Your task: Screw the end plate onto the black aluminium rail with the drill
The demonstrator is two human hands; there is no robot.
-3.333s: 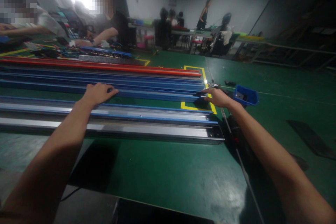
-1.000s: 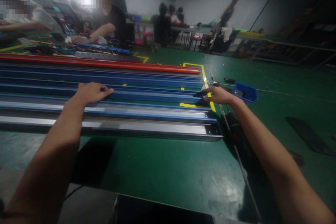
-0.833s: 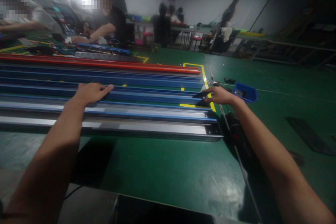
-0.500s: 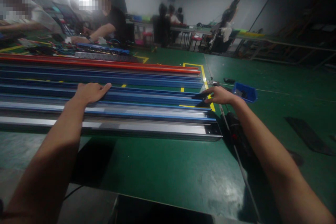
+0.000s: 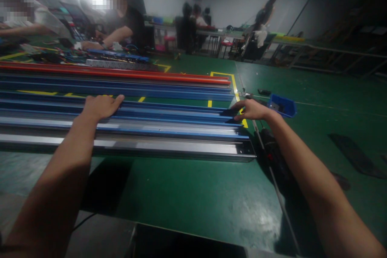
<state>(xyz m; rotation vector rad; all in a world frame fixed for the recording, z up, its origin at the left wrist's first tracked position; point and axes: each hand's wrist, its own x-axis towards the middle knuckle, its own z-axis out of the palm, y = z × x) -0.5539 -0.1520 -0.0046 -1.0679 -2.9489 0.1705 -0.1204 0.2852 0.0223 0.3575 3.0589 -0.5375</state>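
Observation:
Long metal channels lie side by side across the green table. My left hand [image 5: 99,108] grips a blue channel [image 5: 175,111] from above, thumb stretched to the right; its other fingers are partly hidden. At that channel's right end, my right hand [image 5: 253,109] holds it with bent fingers around the end. Nearer to me are a blue-edged silver channel [image 5: 187,127] and a dark-sided silver channel [image 5: 181,146]. Beyond the held piece lie another blue channel [image 5: 169,91] and an orange-red channel [image 5: 151,74].
A black power tool [image 5: 273,149] lies under my right forearm, beside a thin rod [image 5: 281,197]. A blue bin [image 5: 282,105] with small parts stands at the right, near a dark flat piece [image 5: 356,155]. Across the table, a person's forearm [image 5: 119,36] reaches over wires and parts.
The left part of the held blue channel has come slightly toward me, widening the green gap behind it. My left hand has shifted slightly left; my right hand has barely moved.

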